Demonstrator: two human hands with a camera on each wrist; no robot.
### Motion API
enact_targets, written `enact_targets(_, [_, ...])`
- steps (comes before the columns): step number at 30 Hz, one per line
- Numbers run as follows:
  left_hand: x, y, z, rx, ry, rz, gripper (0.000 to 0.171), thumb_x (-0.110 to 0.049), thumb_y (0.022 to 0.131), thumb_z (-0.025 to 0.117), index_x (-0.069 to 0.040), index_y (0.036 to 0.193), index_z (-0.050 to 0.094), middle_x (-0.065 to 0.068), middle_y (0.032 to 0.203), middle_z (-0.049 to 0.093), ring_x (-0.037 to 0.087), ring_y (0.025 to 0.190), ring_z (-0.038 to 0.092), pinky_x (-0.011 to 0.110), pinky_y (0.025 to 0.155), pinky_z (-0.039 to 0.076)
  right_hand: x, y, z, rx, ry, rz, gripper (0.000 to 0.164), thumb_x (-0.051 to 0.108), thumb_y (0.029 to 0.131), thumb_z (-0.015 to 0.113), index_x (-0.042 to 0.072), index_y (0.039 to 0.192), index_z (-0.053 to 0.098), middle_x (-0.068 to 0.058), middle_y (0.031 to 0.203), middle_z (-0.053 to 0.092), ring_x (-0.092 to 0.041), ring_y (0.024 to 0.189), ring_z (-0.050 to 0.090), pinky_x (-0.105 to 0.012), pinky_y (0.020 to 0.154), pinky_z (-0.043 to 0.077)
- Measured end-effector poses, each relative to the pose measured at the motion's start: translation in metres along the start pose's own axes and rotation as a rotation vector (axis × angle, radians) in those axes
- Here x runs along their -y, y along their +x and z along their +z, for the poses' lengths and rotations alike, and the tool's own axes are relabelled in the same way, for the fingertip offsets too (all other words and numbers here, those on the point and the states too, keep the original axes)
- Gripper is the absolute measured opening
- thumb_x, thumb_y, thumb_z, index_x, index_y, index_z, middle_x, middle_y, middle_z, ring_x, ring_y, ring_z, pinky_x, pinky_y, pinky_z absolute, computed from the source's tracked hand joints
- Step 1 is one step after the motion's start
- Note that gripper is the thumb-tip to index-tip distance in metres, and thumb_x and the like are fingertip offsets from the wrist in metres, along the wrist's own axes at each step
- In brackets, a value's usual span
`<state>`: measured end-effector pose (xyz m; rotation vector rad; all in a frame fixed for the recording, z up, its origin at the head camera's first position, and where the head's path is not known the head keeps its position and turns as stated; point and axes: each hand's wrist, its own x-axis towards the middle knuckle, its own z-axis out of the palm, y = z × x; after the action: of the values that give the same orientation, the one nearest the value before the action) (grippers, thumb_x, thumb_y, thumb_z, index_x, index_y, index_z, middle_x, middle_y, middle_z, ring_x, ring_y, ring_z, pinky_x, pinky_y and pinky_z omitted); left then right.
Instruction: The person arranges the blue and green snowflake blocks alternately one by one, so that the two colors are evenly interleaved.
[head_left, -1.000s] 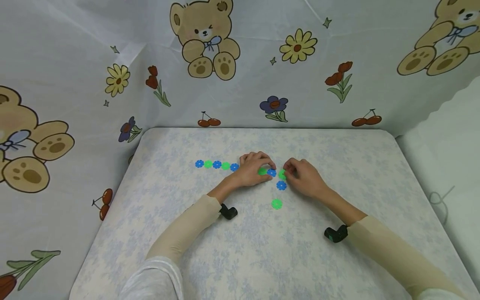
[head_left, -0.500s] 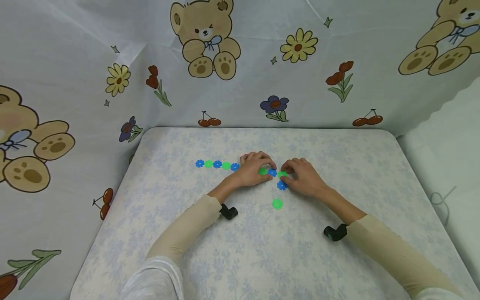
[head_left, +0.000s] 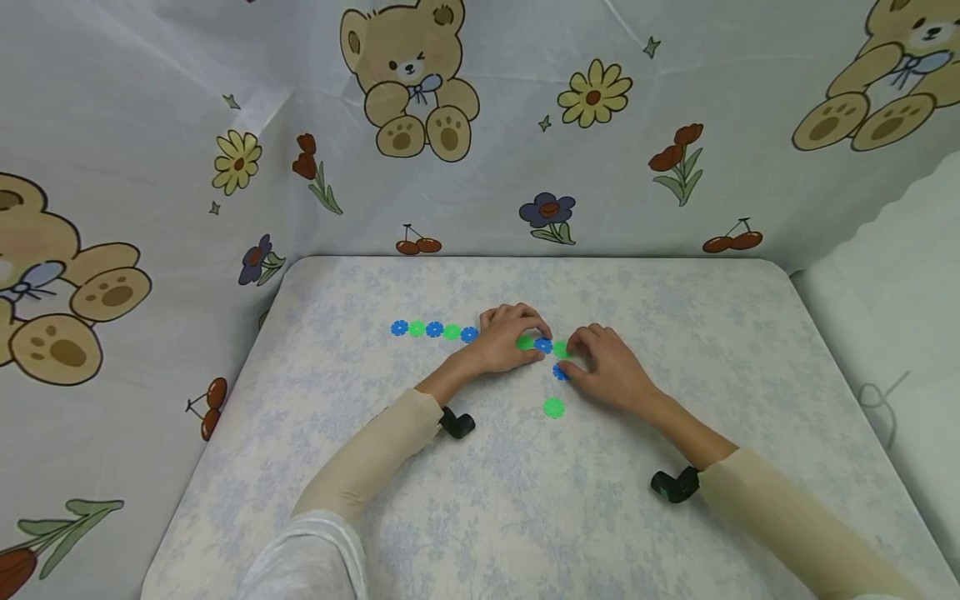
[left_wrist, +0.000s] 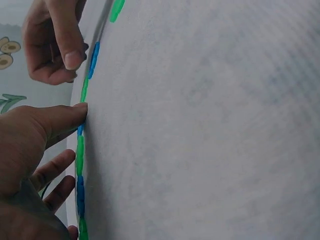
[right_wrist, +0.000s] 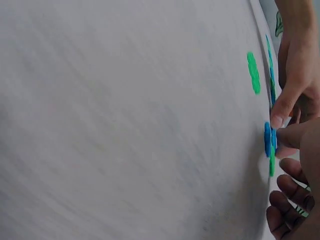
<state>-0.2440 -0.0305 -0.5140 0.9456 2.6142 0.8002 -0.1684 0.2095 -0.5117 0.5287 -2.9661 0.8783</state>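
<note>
Blue and green notched plastic discs, like interlocking snowflake discs, form a line on the table in the head view. My left hand lies over the middle of that line and hides part of it. Its thumb and index finger pinch a blue disc near the right end, beside a green disc. At the very end comes another green disc, right by the index fingertip of my right hand. The right thumb touches a separate blue disc just below, and the right fingers are loosely bent. Nearer me lies a loose green disc.
The left stretch of the line, with a blue disc at its end, runs out from under the left hand. A pale patterned cloth covers the table. Behind it hangs a curtain printed with bears and flowers.
My right hand has let the end green disc go and drawn slightly back and down, its thumb now at the separate blue disc. The left hand stays in place.
</note>
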Motion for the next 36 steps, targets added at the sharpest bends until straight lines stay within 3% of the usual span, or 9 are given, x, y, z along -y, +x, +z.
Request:
enact_targets(4, [-0.003, 0.002, 0.0, 0.007, 0.014, -0.005, 0.026, -0.037, 0.103, 0.074, -0.034, 0.128, 0.071, -0.003, 0.151, 0.054, 0.027, 0.146, 0.041, 0.063, 0.124, 0.017, 0.006, -0.013, 0.002, 0.011, -0.025, 0.028, 0.036, 0.041, 0.095, 0.082, 0.01, 0.109, 0.07, -0.006, 0.105, 0.066, -0.025, 0.099, 0.057, -0.044, 0.089, 0.047])
enact_targets(9, [-0.009, 0.006, 0.001, 0.012, 0.016, 0.011, 0.027, -0.037, 0.104, 0.072, -0.031, 0.13, 0.069, -0.002, 0.149, 0.056, 0.028, 0.144, 0.043, 0.063, 0.122, 0.018, 0.008, -0.02, 0.004, -0.007, -0.032, 0.043, 0.036, 0.038, 0.095, 0.082, 0.009, 0.112, 0.071, -0.006, 0.106, 0.067, -0.024, 0.1, 0.057, -0.043, 0.089, 0.048])
enact_targets(17, [-0.019, 0.014, 0.008, 0.013, 0.014, 0.049, 0.029, -0.037, 0.106, 0.07, -0.033, 0.134, 0.067, -0.001, 0.15, 0.055, 0.03, 0.143, 0.043, 0.063, 0.12, 0.02, 0.006, -0.026, 0.002, 0.008, 0.16, 0.076, 0.022, 0.024, 0.098, 0.08, 0.012, 0.112, 0.068, -0.004, 0.106, 0.073, -0.019, 0.098, 0.065, -0.037, 0.089, 0.051])
enact_targets(23, [-0.019, 0.016, 0.013, -0.001, 0.023, 0.055, 0.025, -0.039, 0.104, 0.072, -0.035, 0.129, 0.071, -0.002, 0.149, 0.055, 0.026, 0.14, 0.044, 0.063, 0.121, 0.018, 0.005, -0.031, -0.006, 0.019, 0.265, 0.058, 0.012, 0.019, 0.102, 0.075, 0.015, 0.111, 0.068, 0.001, 0.098, 0.076, -0.012, 0.089, 0.069, -0.026, 0.079, 0.051])
enact_targets(31, [-0.017, 0.015, 0.015, -0.015, 0.033, 0.054, 0.024, -0.039, 0.103, 0.074, -0.037, 0.127, 0.072, -0.004, 0.15, 0.055, 0.026, 0.14, 0.044, 0.063, 0.122, 0.019, -0.011, -0.027, -0.021, -0.009, 0.229, 0.087, 0.014, 0.018, 0.106, 0.068, 0.015, 0.12, 0.067, -0.002, 0.102, 0.073, -0.016, 0.093, 0.066, -0.028, 0.083, 0.052])
enact_targets(36, [-0.018, 0.015, 0.015, -0.014, 0.036, 0.05, 0.024, -0.039, 0.103, 0.074, -0.037, 0.127, 0.072, -0.004, 0.15, 0.055, 0.026, 0.141, 0.044, 0.062, 0.122, 0.019, -0.021, -0.021, -0.027, -0.016, 0.211, 0.108, 0.013, 0.019, 0.106, 0.067, 0.014, 0.118, 0.069, -0.003, 0.1, 0.075, -0.018, 0.089, 0.066, -0.029, 0.079, 0.052])
